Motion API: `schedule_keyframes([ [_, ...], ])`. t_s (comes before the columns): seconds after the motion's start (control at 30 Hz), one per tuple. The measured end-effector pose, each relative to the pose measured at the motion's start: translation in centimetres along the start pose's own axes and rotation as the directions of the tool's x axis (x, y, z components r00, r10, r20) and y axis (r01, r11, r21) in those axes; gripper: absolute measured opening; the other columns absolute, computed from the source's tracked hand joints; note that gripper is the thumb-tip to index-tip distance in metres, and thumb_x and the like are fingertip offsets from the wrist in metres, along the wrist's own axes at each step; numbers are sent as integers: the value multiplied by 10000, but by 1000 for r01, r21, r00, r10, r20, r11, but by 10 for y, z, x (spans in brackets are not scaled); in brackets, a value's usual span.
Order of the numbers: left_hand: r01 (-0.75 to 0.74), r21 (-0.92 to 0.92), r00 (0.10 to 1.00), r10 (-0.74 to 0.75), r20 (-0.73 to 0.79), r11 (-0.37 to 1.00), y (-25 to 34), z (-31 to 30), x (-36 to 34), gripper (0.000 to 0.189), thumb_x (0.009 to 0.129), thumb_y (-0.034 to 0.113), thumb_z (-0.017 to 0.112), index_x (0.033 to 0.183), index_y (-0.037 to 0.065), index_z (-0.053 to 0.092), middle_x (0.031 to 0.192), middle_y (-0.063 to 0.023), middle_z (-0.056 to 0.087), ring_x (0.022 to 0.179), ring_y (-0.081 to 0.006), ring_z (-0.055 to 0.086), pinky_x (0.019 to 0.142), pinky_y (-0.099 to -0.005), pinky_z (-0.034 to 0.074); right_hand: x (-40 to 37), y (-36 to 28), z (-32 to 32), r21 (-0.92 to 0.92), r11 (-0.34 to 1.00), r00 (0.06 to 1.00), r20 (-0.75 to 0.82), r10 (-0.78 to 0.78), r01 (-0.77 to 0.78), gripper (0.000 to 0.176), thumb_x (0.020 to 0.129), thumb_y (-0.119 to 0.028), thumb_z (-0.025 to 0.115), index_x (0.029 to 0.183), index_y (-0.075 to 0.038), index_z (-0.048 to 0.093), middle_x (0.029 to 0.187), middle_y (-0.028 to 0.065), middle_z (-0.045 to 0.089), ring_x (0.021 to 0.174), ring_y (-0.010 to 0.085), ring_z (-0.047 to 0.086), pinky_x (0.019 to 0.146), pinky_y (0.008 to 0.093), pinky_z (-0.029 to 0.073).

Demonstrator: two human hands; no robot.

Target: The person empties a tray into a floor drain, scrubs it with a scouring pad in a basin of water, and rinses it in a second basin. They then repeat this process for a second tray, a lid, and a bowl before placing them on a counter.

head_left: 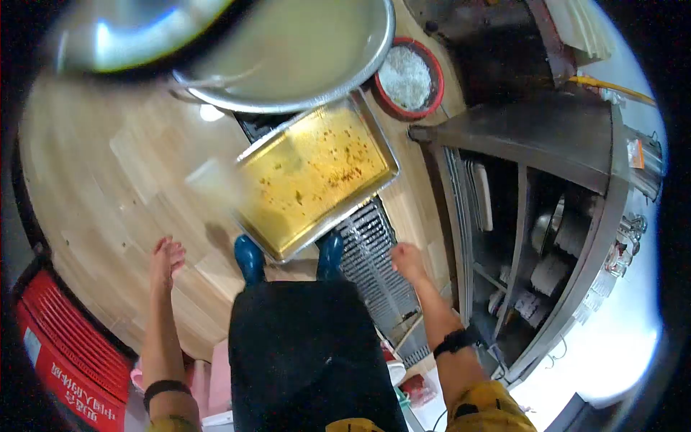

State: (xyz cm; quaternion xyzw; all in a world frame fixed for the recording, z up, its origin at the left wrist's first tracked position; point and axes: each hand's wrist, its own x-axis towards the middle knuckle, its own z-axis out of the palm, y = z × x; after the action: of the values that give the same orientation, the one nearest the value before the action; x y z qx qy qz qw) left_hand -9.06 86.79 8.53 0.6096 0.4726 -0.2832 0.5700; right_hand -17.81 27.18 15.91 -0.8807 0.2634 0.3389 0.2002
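Note:
My left hand (168,258) hangs over the wooden-look floor at the left, fingers loosely curled and apart, with nothing in it. On the other side, my right hand (407,261) is closed in a loose fist above the floor drain grate (367,241), and no object shows in it. Between and beyond the hands lies a rectangular metal tray (392,160) of yellow, oily liquid with reddish-brown bits in it. Both hands are apart from the tray. My blue boots (249,259) stand at its near edge, below a dark apron (309,353).
A large metal basin (288,104) of cloudy liquid stands behind the tray, beside a red tub (379,101) with white contents. Steel shelving (525,129) lines the right. A red crate (75,324) sits at lower left. A blurred pale patch covers part of the tray's left side.

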Motion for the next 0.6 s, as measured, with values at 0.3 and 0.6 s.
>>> schedule_keyframes([
  [0.3, 132, -18, 989, -132, -67, 991, -138, 157, 47, 371, 847, 318, 548, 1154, 111, 522, 897, -49, 616, 751, -138, 577, 600, -302, 463, 203, 29, -49, -258, 949, 978, -58, -200, 179, 368, 829, -325, 485, 960, -8, 619, 865, 227, 629, 846, 361, 614, 750, 414, 470],
  [0.6, 62, 7, 975, -59, -213, 998, -251, 207, 111, 440, 871, 292, 552, 1263, 120, 448, 867, 23, 605, 691, -92, 548, 552, -233, 419, 408, 41, 19, -225, 932, 923, -200, -329, 283, 521, 811, -388, 540, 1187, -27, 520, 1157, 238, 549, 1063, 367, 529, 897, 429, 405],
])
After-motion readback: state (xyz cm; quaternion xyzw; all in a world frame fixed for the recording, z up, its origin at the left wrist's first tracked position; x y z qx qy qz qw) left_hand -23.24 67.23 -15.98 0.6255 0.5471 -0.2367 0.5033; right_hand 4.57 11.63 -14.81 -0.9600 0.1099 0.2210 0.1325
